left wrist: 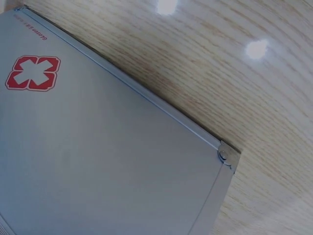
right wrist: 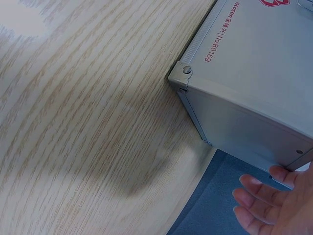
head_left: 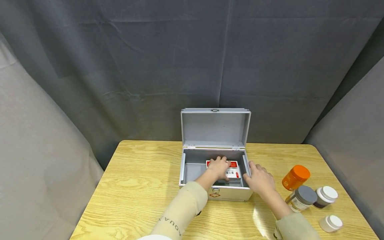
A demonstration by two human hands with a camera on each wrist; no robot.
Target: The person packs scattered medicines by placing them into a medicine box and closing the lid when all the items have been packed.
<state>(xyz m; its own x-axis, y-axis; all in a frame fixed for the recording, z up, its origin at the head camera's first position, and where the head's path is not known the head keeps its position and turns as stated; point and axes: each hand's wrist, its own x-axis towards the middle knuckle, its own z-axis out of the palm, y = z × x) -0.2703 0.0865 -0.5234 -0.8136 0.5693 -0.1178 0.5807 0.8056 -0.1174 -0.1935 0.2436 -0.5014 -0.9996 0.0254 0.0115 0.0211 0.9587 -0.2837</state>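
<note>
I record a grey metal case (left wrist: 122, 142) across the left, red cross emblem (left wrist: 33, 73) upper left, riveted corner (left wrist: 229, 155) right of centre, wood-grain desk (left wrist: 279, 98) at right.

Carton print (head_left: 232, 172), perhaps characters, unreadable

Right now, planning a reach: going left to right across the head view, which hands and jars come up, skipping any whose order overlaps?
Left hand → right hand → orange jar → small white jar.
</note>
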